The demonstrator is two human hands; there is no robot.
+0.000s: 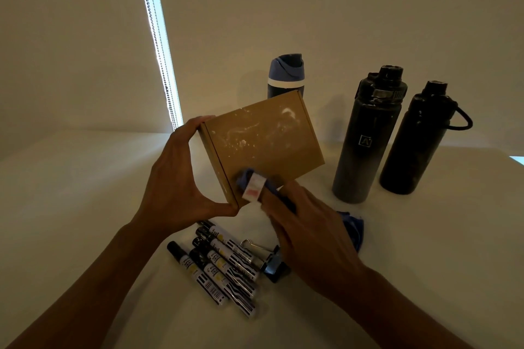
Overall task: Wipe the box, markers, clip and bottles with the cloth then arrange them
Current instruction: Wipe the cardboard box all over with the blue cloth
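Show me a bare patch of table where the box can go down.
Bare table lies left of the left hand and the markers. Crowded: the markers beside the clip under the right hand, and the three bottles at the right.

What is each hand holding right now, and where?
Left hand grips the box by its left edge; right hand presses the bunched cloth against its face.

Dim room, pale desk (71,193) in front of you.
Your view meets a plain beige roller blind (340,8); a bright strip of daylight (158,37) runs down its left edge, with a bead chain (153,34) hanging along it.
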